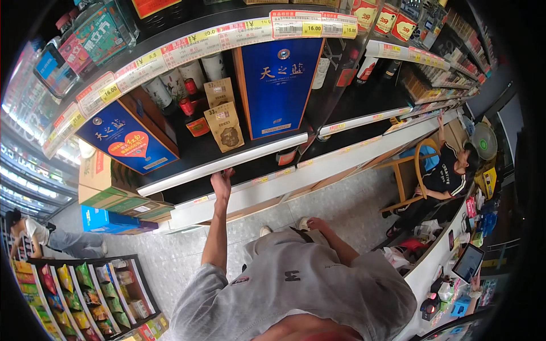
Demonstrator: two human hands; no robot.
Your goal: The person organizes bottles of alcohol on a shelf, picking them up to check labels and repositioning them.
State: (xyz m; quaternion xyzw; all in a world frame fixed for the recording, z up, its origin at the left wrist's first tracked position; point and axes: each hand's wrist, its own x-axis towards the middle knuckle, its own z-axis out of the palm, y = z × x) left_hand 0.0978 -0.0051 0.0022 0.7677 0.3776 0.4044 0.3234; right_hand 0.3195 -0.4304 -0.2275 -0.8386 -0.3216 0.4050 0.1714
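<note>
My left hand (221,184) reaches to the gap under the white front rail (260,155) of a dark shelf. Its fingers are bent and partly hidden at the rail, so whether they hold anything cannot be told. On the shelf above stand two tan paper pouches (225,130), a large blue carton (279,89) and, further left, a second blue carton (128,138) with a pink heart on it. Lower down, my right hand (319,226) hangs in front of my thigh with curled fingers. No object shows in it.
A person (448,170) sits at a wooden chair (403,183) on the right, beside a counter (416,281) with a tablet (468,263). Another person (40,234) bends behind a snack rack (91,298) at left. Stacked boxes (106,183) border the shelf's left end.
</note>
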